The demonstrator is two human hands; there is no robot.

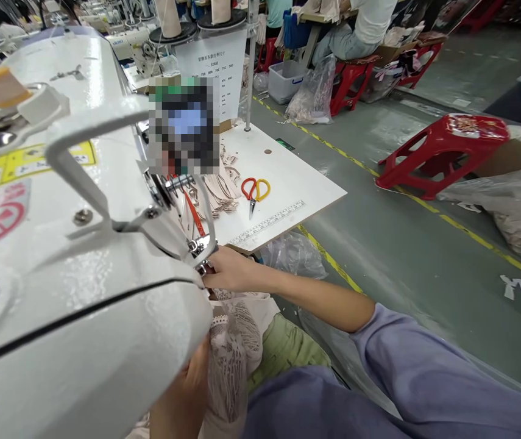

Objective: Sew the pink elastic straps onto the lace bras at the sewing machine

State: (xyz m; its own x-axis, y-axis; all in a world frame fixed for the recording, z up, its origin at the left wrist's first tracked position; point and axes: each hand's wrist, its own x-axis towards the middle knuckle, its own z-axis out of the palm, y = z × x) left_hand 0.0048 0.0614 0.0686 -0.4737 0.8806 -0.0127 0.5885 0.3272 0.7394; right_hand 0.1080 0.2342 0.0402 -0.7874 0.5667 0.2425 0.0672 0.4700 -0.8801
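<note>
Floor (356, 225): grey, crossed by yellow marking tape (332, 144).
Nearest stool (443, 139): red plastic, beside the tape.
Far worker (374, 25): a person in a white top, seated on another red stool (356, 63).
Bin (281, 85): pale plastic, next to a clear bag (311, 96).
Scraps (509, 285): white, on the floor at right.

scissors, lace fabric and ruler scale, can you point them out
Scissors (253, 200), head view: around the pivot.
Lace fabric (233, 350), head view: middle of the lace.
Ruler scale (267, 222), head view: midway along its markings.

White tabletop (306, 177) — red-and-yellow-handled scissors (252, 203) near piled beige fabric strips (222, 190), ruler scale (269, 221) along one edge.
</note>
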